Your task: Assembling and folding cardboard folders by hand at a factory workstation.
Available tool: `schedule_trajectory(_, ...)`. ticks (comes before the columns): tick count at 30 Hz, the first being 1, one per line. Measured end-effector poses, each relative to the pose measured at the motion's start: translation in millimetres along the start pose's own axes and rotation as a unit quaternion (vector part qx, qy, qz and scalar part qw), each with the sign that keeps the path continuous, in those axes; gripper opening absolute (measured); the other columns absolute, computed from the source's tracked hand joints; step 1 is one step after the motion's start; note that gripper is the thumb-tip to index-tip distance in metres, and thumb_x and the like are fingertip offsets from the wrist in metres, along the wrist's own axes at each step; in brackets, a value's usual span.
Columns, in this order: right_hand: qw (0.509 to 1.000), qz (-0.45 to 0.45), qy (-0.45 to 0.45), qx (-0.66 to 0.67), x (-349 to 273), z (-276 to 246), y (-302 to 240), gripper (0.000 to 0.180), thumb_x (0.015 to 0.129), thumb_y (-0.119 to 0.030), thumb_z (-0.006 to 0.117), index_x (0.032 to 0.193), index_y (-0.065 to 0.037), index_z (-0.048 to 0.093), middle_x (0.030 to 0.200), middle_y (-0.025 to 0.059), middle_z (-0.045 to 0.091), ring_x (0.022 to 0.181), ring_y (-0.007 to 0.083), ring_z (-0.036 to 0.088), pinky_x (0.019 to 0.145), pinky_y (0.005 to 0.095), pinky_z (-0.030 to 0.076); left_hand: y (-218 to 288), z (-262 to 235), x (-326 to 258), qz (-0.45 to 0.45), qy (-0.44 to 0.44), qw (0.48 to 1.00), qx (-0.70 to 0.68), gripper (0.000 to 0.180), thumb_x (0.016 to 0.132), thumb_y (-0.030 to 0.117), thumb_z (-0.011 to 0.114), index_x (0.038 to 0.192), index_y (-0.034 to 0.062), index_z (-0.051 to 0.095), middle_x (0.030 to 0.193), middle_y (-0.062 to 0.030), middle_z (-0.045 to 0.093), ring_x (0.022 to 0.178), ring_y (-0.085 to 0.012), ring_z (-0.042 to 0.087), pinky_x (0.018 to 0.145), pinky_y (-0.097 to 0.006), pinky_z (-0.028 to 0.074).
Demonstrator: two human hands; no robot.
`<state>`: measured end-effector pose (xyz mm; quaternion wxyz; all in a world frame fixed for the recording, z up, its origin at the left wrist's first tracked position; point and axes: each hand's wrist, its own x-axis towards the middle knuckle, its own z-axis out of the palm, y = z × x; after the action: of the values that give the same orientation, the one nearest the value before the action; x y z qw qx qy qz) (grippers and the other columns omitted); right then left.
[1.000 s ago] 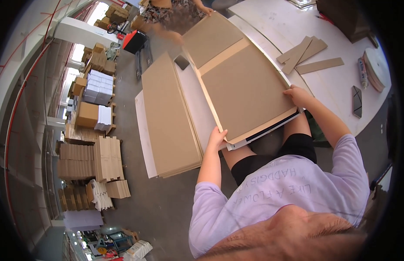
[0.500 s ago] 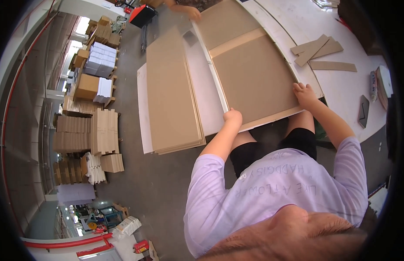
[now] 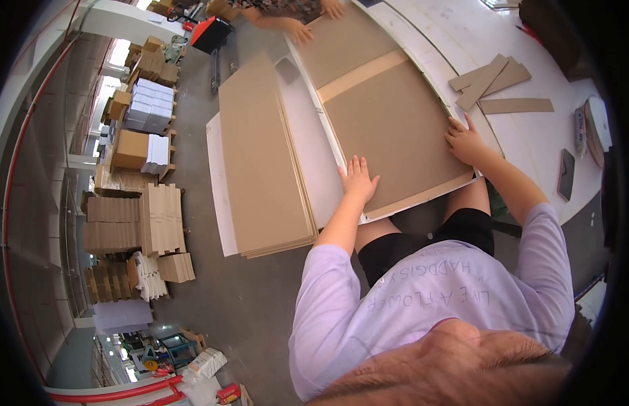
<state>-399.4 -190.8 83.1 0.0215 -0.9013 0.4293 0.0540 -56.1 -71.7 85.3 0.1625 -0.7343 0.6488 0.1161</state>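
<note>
Head view, only one. Large brown cardboard panel with a paler tan crossband and white raised edging (image 3: 389,128) lies face up straight ahead of the person, long way running away from the body, near end just above the lap. That placing presumably puts both long sides within reach.

Left hand (image 3: 358,181): palm down, fingers spread wide, flat near the panel's near left corner; not clenched on anything. Looks like a light press to steady that corner. Right hand (image 3: 467,143): at the right edge towards the near end, fingers apart and loosely bent over the rim; no pinch visible, undersides hidden. Hands sit on opposite sides, likely so the panel stays square to the body.

Far end: co-worker's patterned dark sleeve (image 3: 257,15), one co-worker's hand (image 3: 299,31) by the far left edge, fingers out, contact unclear; other co-worker's hand (image 3: 332,8) near the top, partly cut off. Probably supporting the end the person can't reach.

Left of panel: stack of flat brown cardboard sheets (image 3: 260,162), separated by a strip of white surface (image 3: 307,139), likely parked there for easy pickup.

Right, on the white tabletop (image 3: 531,139): narrow brown cardboard strips (image 3: 493,80), some crossed; dark rectangular phone (image 3: 566,174); white round roll (image 3: 598,132) behind a slim printed tube (image 3: 580,133). All set apart from the panel.
</note>
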Motion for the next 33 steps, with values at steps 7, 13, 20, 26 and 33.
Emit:
schedule_trajectory(7, 0.997, -0.054, 0.000, -0.063, -5, 11, 2, 0.047, 0.085, -0.029, 0.053, 0.122, -0.002, 0.061, 0.126, 0.0089, 0.061, 0.141, 0.0211, 0.029, 0.117, 0.0570, -0.001, 0, -8, 0, 0.002, -0.008, 1.000, 0.011, 0.079, 0.092, 0.056, 0.042, 0.151, 0.0069, 0.020, 0.158, -0.0134, 0.016, 0.145, -0.0271, 0.018, 0.115, -0.057, 0.006)
schedule_trajectory(13, 0.993, -0.112, -0.020, -0.033, -45, 8, 3, 0.040, 0.083, -0.025, 0.051, 0.109, 0.000, 0.068, 0.123, 0.0093, 0.063, 0.138, 0.0209, 0.035, 0.117, 0.0566, 0.002, 17, -42, 7, 0.022, -0.048, 0.997, 0.051, 0.082, 0.090, 0.058, 0.044, 0.148, 0.0029, 0.026, 0.155, -0.0168, 0.023, 0.143, -0.0283, 0.026, 0.115, -0.058, 0.007)
schedule_trajectory(20, 0.964, -0.053, 0.042, 0.258, -13, -34, 57, 0.022, 0.078, -0.017, 0.062, 0.100, -0.017, 0.067, 0.105, 0.0091, 0.064, 0.123, 0.0250, 0.052, 0.110, 0.0533, 0.027, 43, -13, 63, 0.136, 0.159, 0.978, -0.013, 0.069, 0.090, 0.051, 0.050, 0.147, 0.0150, 0.032, 0.154, -0.0145, 0.027, 0.143, -0.0355, 0.021, 0.113, -0.061, 0.013)
schedule_trajectory(26, 0.974, 0.182, 0.040, 0.129, 24, -13, 145, 0.068, 0.075, -0.005, 0.061, 0.139, -0.021, 0.045, 0.146, 0.0093, 0.040, 0.140, 0.0299, 0.031, 0.109, 0.0501, 0.032, 70, 8, 72, 0.119, 0.155, 0.978, -0.078, 0.069, 0.091, 0.049, 0.051, 0.150, 0.0247, 0.026, 0.158, -0.0118, 0.018, 0.145, -0.0351, 0.015, 0.111, -0.064, 0.011)
schedule_trajectory(33, 0.977, 0.185, -0.059, 0.084, 72, -73, 178, 0.093, 0.072, -0.008, 0.066, 0.151, -0.029, 0.022, 0.160, 0.0044, 0.010, 0.147, 0.0317, 0.010, 0.113, 0.0621, 0.018, 65, 9, 68, 0.112, 0.178, 0.976, -0.062, 0.069, 0.090, 0.051, 0.050, 0.150, 0.0263, 0.026, 0.158, -0.0097, 0.017, 0.145, -0.0330, 0.014, 0.111, -0.063, 0.012)
